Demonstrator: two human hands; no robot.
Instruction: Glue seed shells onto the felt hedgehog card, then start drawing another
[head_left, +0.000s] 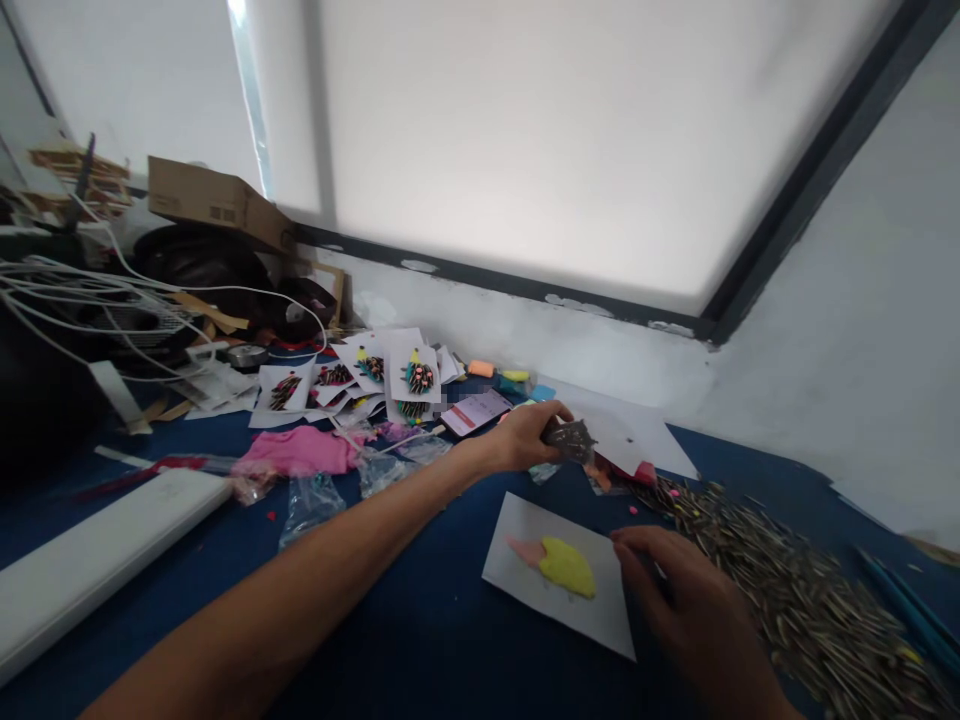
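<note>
My left hand point(529, 437) is closed around a small dark grey, crinkled, shiny-looking bundle point(573, 441), held out beyond the white card; its kind is unclear. Flat on the blue table surface lies the white card point(517, 575), bearing a yellow clay body point(568, 568) with a pink pointed snout point(527, 550) and faint drawn legs. At the card's right edge, my right hand point(694, 600) has its thumb and finger closed on the border. Right beside that hand spreads a heap of slender brown-grey pieces point(780, 570), like twigs or seeds.
Several decorated cards point(417, 375) are piled at the back, near a phone point(476, 411) and clay blocks point(481, 369). Pink material point(300, 452), plastic bags point(311, 503) and a long white box point(112, 555) lie left. Cables point(97, 295) and a cardboard box point(217, 200) stand behind.
</note>
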